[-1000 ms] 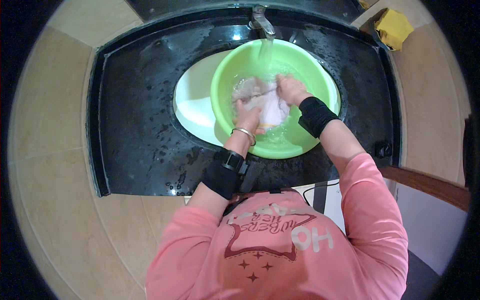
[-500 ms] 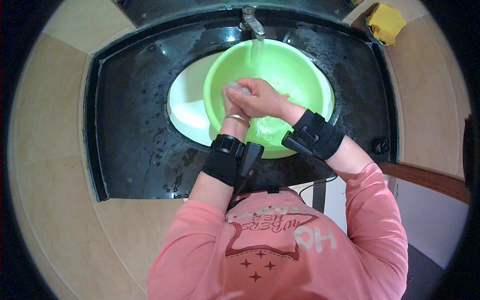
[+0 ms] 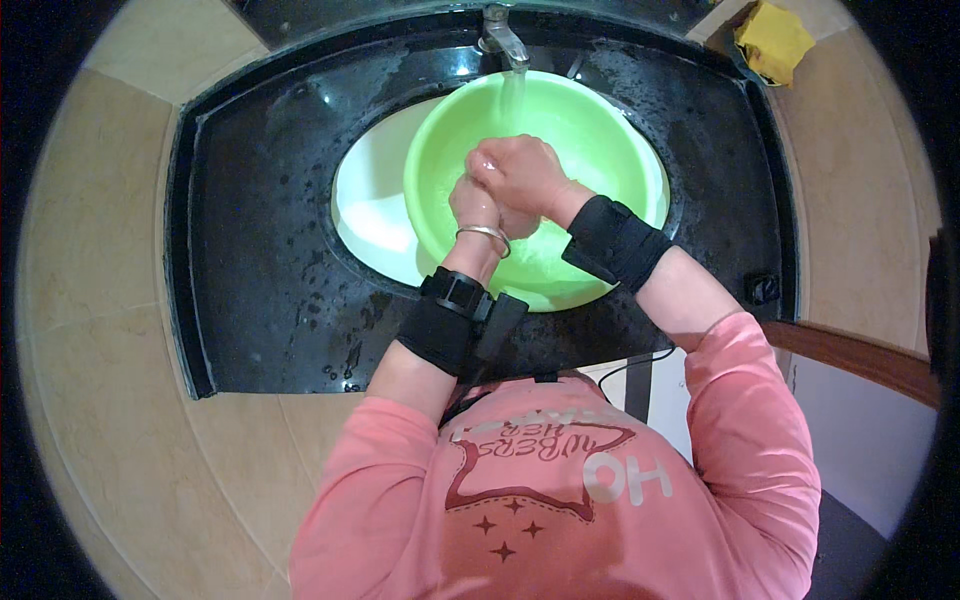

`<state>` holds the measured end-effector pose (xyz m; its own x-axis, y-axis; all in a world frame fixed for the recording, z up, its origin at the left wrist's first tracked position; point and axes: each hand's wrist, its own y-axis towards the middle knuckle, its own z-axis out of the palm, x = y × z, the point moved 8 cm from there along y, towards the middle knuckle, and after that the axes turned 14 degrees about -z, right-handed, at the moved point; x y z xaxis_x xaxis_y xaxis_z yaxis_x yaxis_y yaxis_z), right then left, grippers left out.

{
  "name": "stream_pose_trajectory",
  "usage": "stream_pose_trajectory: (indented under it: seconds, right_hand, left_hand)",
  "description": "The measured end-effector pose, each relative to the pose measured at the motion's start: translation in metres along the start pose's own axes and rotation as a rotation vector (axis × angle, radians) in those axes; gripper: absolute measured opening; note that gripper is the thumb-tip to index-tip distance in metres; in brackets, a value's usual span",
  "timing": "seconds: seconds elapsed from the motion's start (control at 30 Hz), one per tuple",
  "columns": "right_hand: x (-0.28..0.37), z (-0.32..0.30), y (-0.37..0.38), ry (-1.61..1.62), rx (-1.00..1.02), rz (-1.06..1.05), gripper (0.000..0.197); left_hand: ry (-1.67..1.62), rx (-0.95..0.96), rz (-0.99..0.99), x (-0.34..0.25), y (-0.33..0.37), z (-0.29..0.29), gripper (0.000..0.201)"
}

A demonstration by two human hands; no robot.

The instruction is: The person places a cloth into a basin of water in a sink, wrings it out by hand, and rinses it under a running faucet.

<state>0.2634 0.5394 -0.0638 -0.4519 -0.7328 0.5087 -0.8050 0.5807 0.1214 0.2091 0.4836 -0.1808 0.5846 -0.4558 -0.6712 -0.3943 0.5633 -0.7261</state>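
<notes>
My left hand (image 3: 474, 204) and my right hand (image 3: 524, 174) are pressed together over a light green plastic basin (image 3: 414, 190). Both are closed; the right sits slightly farther away and partly covers the left one's fingers. Whatever they squeeze between them is hidden in this frame. Both look wet. Just beyond the knuckles, a stream of water (image 3: 512, 98) falls from the metal faucet (image 3: 503, 42) into the basin. A silver bangle (image 3: 484, 232) circles my left wrist.
The basin stands in a white oval sink (image 3: 372, 200) set in a wet black countertop (image 3: 262, 230). Raised edging borders the counter. A yellow crumpled item (image 3: 776, 45) lies at the far right corner, and a small black object (image 3: 762, 290) sits at the right edge. Black bands wrap both forearms.
My right hand has moved slightly away from me and closed into a fist over the left. The whitish, translucent wad seen between my hands before no longer shows.
</notes>
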Motion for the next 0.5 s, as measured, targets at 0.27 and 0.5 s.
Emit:
stream_pose_trajectory:
  seconds: [0.27,0.5]
  right_hand:
    - [-0.099,-0.008,-0.014,-0.241,0.192,0.323,0.034]
    - [-0.118,0.05,-0.033,-0.224,0.411,0.387,0.055]
  left_hand:
    - [0.377,0.075,0.005,-0.03,-0.037,-0.007,0.047]
    - [0.386,0.122,-0.202,0.014,-0.016,-0.015,0.074]
